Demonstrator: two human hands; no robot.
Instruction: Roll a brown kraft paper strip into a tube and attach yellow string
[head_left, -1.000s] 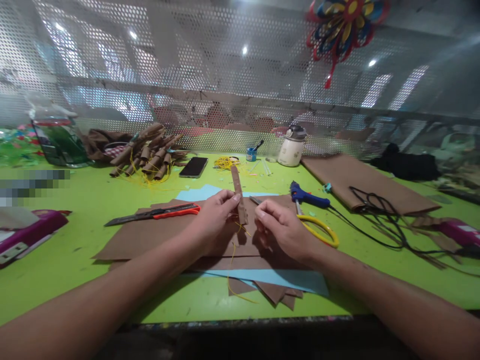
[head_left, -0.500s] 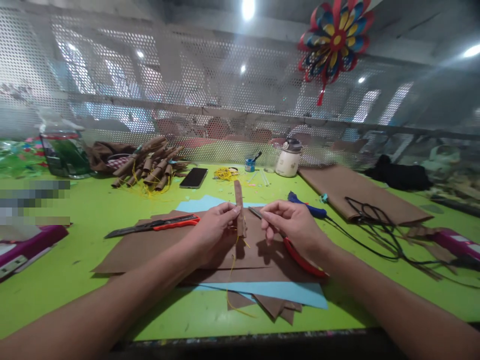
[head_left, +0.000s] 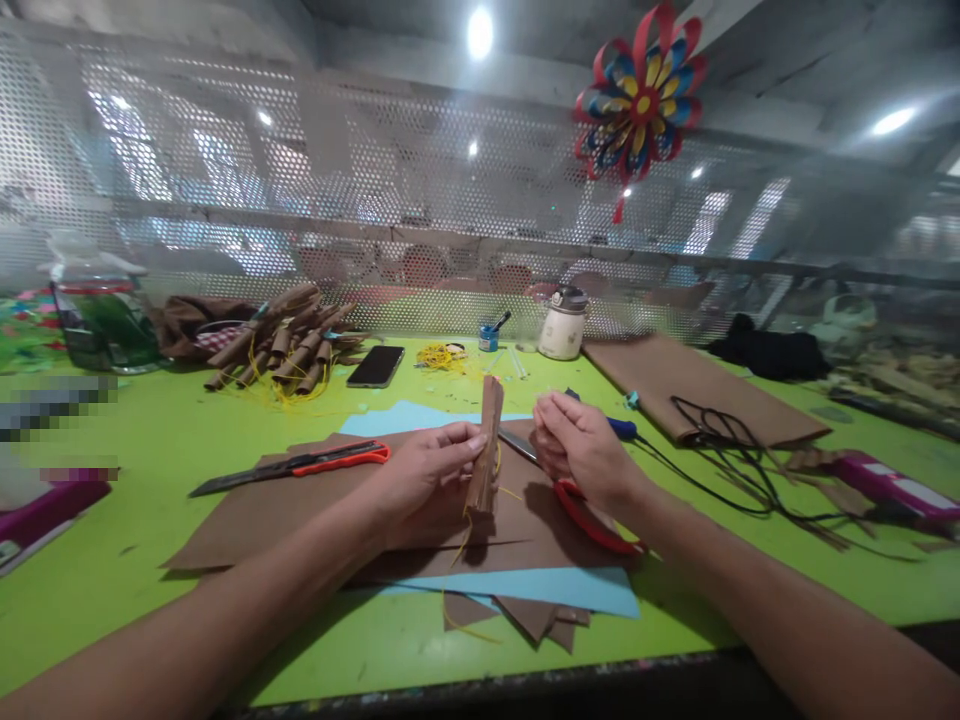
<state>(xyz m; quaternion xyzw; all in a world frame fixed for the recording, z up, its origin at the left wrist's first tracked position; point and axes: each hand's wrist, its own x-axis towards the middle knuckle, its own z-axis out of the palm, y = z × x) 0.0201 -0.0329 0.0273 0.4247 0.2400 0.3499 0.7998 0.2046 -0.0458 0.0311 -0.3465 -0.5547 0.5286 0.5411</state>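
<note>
My left hand [head_left: 442, 465] pinches a narrow brown paper roll [head_left: 485, 455] between thumb and fingers, tilted nearly upright. Yellow string [head_left: 457, 550] trails from its lower end onto the stacked brown paper [head_left: 300, 530]. To its right, my right hand [head_left: 577, 445] is closed, thumb against fingers; whatever it pinches is hidden. Beneath that hand lie red-handled scissors [head_left: 592, 520], partly covered by it. A blue-handled tool with a cord, like a glue gun [head_left: 621, 429], sits just behind it. Left of my left hand rests a dark-bladed cutting tool with a red handle [head_left: 292, 465].
Several brown paper rolls [head_left: 300, 350] are piled at the back left, near a phone [head_left: 376, 366]. Yellow string, a blue jar [head_left: 489, 338] and a white bottle [head_left: 562, 325] stand along the back. A black cord [head_left: 727, 450] loops over folded brown paper [head_left: 675, 380] at right.
The paper roll has tilted and turned in my left hand. My right hand has closed tighter and drawn slightly away from the roll. The view has shifted a little right.
</note>
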